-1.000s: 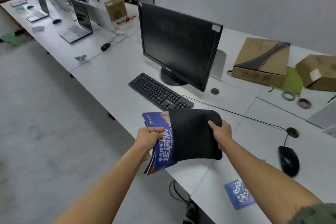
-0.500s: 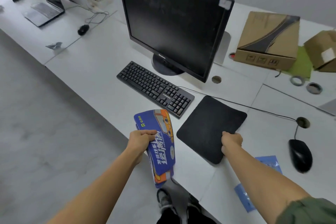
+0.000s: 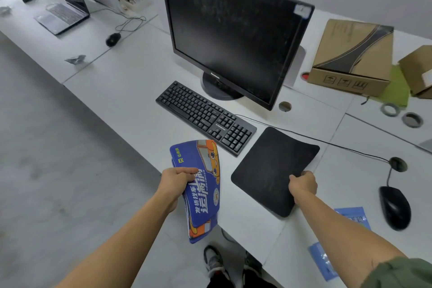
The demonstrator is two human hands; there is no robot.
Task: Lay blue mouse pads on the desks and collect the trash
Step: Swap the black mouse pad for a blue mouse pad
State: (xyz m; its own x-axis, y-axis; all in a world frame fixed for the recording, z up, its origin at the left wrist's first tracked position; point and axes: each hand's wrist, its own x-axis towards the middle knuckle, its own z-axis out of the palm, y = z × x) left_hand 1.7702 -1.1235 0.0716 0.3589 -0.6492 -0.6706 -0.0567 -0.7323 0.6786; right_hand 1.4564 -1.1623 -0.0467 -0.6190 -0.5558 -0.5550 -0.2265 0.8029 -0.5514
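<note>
My left hand (image 3: 178, 179) grips a stack of blue mouse pads (image 3: 203, 190) with orange print, held over the front edge of the white desk (image 3: 131, 91). One mouse pad (image 3: 272, 168) lies black side up on the desk, just right of the keyboard (image 3: 205, 117). My right hand (image 3: 303, 184) pinches that pad's near right edge. A blue plastic wrapper (image 3: 327, 262) lies on the desk by my right forearm.
A black monitor (image 3: 233, 30) stands behind the keyboard. A black mouse (image 3: 395, 207) lies at the right, its cable running to a desk hole (image 3: 398, 164). Cardboard boxes (image 3: 353, 56) sit at the back right. A crumpled scrap (image 3: 76, 59), another mouse (image 3: 113, 39) and a laptop (image 3: 62, 10) lie to the left.
My right hand pulled one pad off the stack and laid it black side up on the desk beside the keyboard. The view moved closer to the desk.
</note>
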